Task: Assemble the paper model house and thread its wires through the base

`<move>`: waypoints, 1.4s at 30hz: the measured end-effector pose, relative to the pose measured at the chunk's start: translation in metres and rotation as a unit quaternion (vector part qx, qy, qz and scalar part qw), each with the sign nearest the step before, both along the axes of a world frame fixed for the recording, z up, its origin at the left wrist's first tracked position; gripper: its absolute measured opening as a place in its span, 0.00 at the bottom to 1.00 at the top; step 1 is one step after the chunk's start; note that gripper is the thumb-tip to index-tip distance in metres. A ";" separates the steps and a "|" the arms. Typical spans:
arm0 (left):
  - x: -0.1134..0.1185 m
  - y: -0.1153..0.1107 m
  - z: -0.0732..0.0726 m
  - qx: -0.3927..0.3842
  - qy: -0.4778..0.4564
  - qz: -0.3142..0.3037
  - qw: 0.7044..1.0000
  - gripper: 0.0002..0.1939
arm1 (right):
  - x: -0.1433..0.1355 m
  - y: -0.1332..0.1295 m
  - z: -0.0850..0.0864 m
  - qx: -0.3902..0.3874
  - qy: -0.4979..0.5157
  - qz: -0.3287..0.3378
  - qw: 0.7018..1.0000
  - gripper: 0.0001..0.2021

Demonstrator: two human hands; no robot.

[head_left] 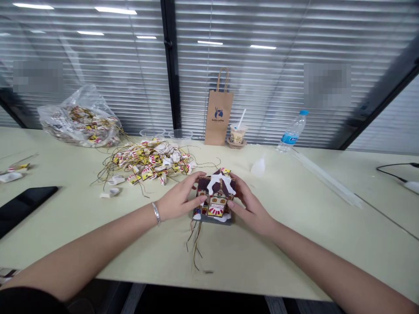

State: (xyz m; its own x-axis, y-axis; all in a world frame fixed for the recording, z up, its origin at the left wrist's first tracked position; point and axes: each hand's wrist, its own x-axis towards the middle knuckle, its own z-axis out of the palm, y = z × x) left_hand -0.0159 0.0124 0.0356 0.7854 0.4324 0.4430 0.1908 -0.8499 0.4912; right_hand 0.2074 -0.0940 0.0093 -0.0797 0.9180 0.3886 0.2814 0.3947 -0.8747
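A small model house (216, 198) with a dark, white-patched roof and a red-and-white awning stands on the table between my hands. My left hand (180, 196) grips its left side, the thumb on the front wall and the fingers around the back corner. On the right side, my right hand (250, 207) holds it the same way, its thumb near the awning. Thin wires (196, 246) trail from the base toward the table's front edge. Behind and to the left lies a pile of small wired pieces (152, 161) in white, yellow and red.
A clear bag (81, 122) of similar pieces sits at the back left, a black phone (24, 207) at the left. Along the back stand a paper bag (218, 117), a drink cup (237, 134) and a bottle (292, 132). Translucent strips (327, 179) lie right.
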 end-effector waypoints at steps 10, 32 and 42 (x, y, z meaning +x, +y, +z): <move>-0.002 0.000 0.002 0.033 -0.007 -0.007 0.999 0.22 | 0.001 -0.001 0.004 0.001 0.005 0.009 1.000 0.27; -0.005 -0.006 -0.002 -0.085 0.009 0.025 0.996 0.24 | 0.004 0.006 -0.001 0.028 0.013 0.018 0.999 0.24; -0.002 -0.011 -0.001 -0.159 -0.010 0.048 0.986 0.25 | 0.002 0.009 0.005 0.001 0.014 -0.025 1.000 0.27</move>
State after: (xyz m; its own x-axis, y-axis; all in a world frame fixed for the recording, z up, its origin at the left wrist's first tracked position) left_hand -0.0179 0.0016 0.0341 0.7257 0.6243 0.2891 0.2505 -0.6312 0.7341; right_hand 0.2096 -0.0851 0.0140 -0.0226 0.9199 0.3915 0.2763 0.3821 -0.8819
